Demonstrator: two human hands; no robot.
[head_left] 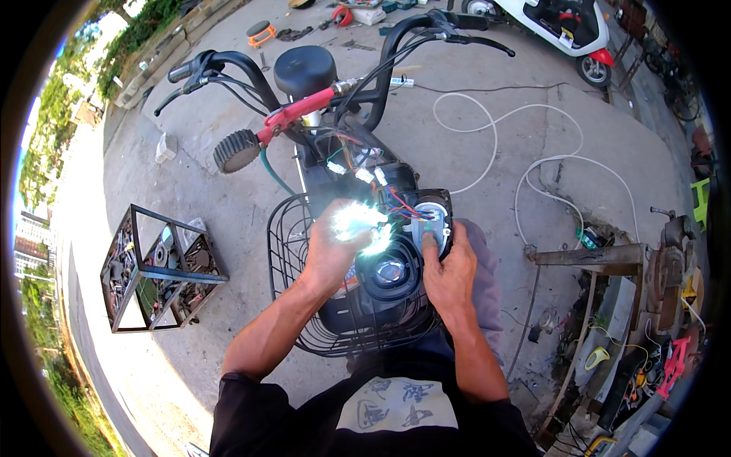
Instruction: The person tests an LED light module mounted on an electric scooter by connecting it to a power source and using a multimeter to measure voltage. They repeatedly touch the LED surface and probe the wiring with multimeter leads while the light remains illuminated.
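Note:
The front of an electric scooter stands before me, its black wire basket (pixel 285 266) nearest my body. My left hand (pixel 327 247) is at the left of the dark front housing, fingers curled at a blinding white glare (pixel 362 228). The glare hides the fingertips and whatever is between them. My right hand (pixel 451 266) grips a grey oval unit (pixel 429 226) in a black frame, thumb on its face and fingers around the right edge. Red and blue wires (pixel 400 204) run into this unit. Between my hands sits a round headlight (pixel 391 272). White connectors (pixel 365 176) hang loose behind.
Black handlebars (pixel 251 68), a red pump-like bar (pixel 301 110) and a dark seat (pixel 304 70) lie beyond. A metal parts rack (pixel 137 266) stands left. At right are a white hose (pixel 525 183), a workbench (pixel 590 257) with a vise (pixel 670 251), and a white scooter (pixel 560 30).

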